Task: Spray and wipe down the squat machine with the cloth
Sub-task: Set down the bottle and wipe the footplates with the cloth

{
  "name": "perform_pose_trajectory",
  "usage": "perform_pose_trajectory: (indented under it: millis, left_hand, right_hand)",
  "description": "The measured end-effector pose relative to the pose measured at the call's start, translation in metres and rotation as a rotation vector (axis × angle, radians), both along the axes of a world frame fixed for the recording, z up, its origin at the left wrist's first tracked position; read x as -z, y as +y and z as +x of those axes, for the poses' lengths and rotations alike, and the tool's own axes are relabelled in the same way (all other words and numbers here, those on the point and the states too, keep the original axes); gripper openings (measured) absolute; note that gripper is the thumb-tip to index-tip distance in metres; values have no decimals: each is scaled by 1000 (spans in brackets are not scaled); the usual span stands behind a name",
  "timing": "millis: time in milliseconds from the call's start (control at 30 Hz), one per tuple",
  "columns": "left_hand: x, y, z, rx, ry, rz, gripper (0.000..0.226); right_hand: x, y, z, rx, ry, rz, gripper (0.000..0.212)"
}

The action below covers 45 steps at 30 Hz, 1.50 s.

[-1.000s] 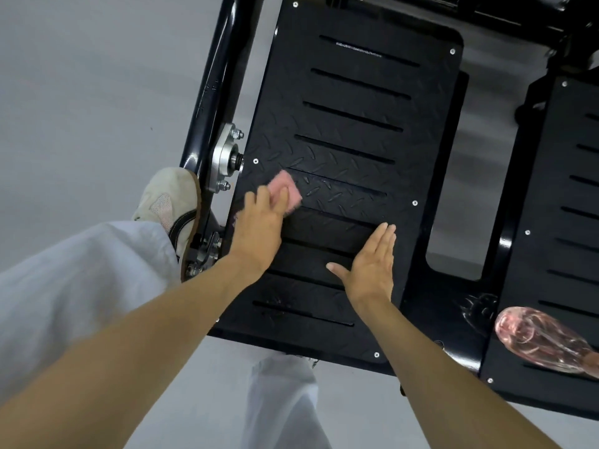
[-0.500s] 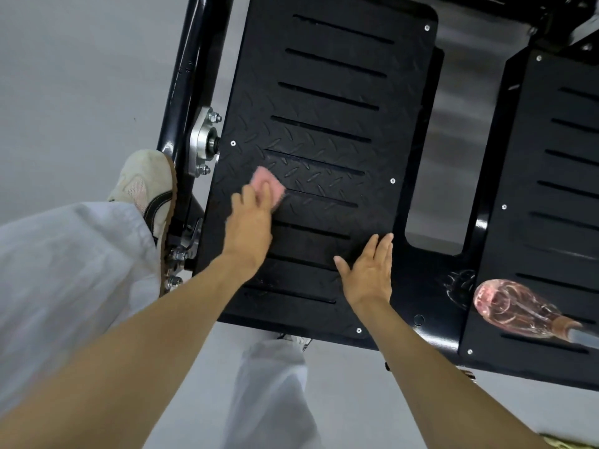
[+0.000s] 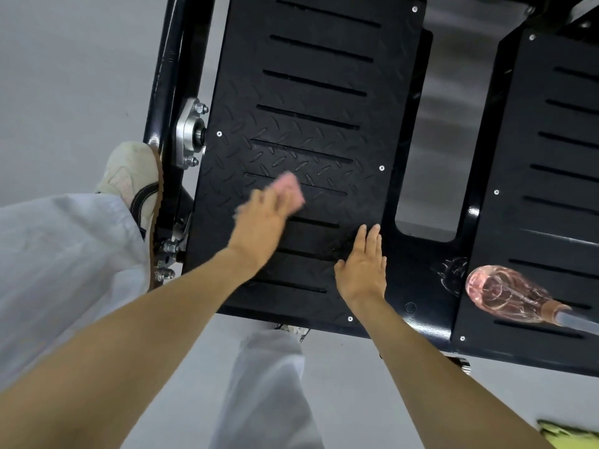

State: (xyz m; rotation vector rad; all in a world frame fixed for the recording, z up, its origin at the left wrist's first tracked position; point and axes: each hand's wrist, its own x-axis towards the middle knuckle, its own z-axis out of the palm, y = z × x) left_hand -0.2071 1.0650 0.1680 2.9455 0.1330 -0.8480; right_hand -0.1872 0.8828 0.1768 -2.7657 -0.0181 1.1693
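Observation:
The squat machine's black diamond-tread left foot plate (image 3: 311, 102) fills the middle of the view. My left hand (image 3: 259, 222) presses a small pink cloth (image 3: 289, 191) flat against the plate's lower middle; the hand is motion-blurred. My right hand (image 3: 364, 267) rests flat on the plate's lower right part, fingers straight and together. A clear pink spray bottle (image 3: 505, 294) lies on its side on the right foot plate (image 3: 551, 157), apart from both hands.
A black frame post with a silver bearing bracket (image 3: 189, 134) runs along the plate's left edge. My shoe (image 3: 133, 179) and white trouser legs stand on the grey floor at left and below. A yellow-green object (image 3: 564, 435) shows at the bottom right corner.
My left hand has slid the pink cloth to the right across the plate. My right hand stays planted flat in the same place on the plate. The camera has shifted slightly.

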Motion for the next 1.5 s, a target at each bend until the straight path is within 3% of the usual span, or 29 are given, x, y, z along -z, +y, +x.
perform_pose_trajectory:
  millis: [100,200,267,367,400,467,533,600,667,767,833,933,1033,1067,1133,1200,1233,1300,1433,1500]
  left_hand:
    - [-3,-28,9,655,-32,-59,76]
    - [1,-14,37,906,-109,36,78]
    - [4,-4,50,753,-96,134,78]
    - [6,-9,54,286,-90,138,79]
    - [4,-16,51,261,-61,128,79]
    - [4,-35,39,466,-31,20,77]
    - [-1,-41,42,848,-50,-120,71]
    - [0,-36,65,1075,-88,-96,69]
    - [3,-30,91,906,-117,-21,73]
    - [2,-36,110,417,-118,33,75]
    - [1,-51,103,327,-82,11,76]
    - [4,-67,83,704,-49,-153,75]
    - [4,-55,112,985,-96,-139,69]
    - [3,-53,126,943,-115,-83,69]
    - [-1,-53,146,632,-102,-4,75]
    - [-3,-64,148,348,-72,-36,78]
    - [-4,-72,141,305,-69,-63,78]
    - [-2,-84,114,406,-77,-125,81]
    - [3,-90,58,959,-61,-183,68]
    - [6,-80,61,1078,-88,-166,65]
  right_hand:
    - [0,1,0,17,3,6,82]
    - [1,0,0,40,-10,12,81]
    - [1,-3,0,63,-17,17,79]
    - [0,-8,0,62,-33,7,76]
    - [0,-7,-1,62,-42,4,75]
    - [-1,-8,-1,89,-46,-1,76]
    - [-2,-8,0,122,-29,-3,76]
    - [-2,-8,2,149,-17,6,76]
    - [-2,-8,5,167,-20,19,75]
    - [-2,-7,11,180,-36,34,72]
    - [-3,-6,14,188,-39,44,70]
    - [-4,-6,16,242,-46,64,68]
    - [-3,-9,12,269,-68,57,66]
    - [-2,-11,11,266,-72,53,66]
    - [0,-15,9,266,-89,39,66]
    - [1,-20,11,275,-101,12,67]
    - [1,-23,12,275,-99,-12,68]
    - [2,-28,15,278,-92,-70,71]
    - [0,-32,20,319,-21,-142,77]
    - [-1,-33,20,322,15,-142,79]
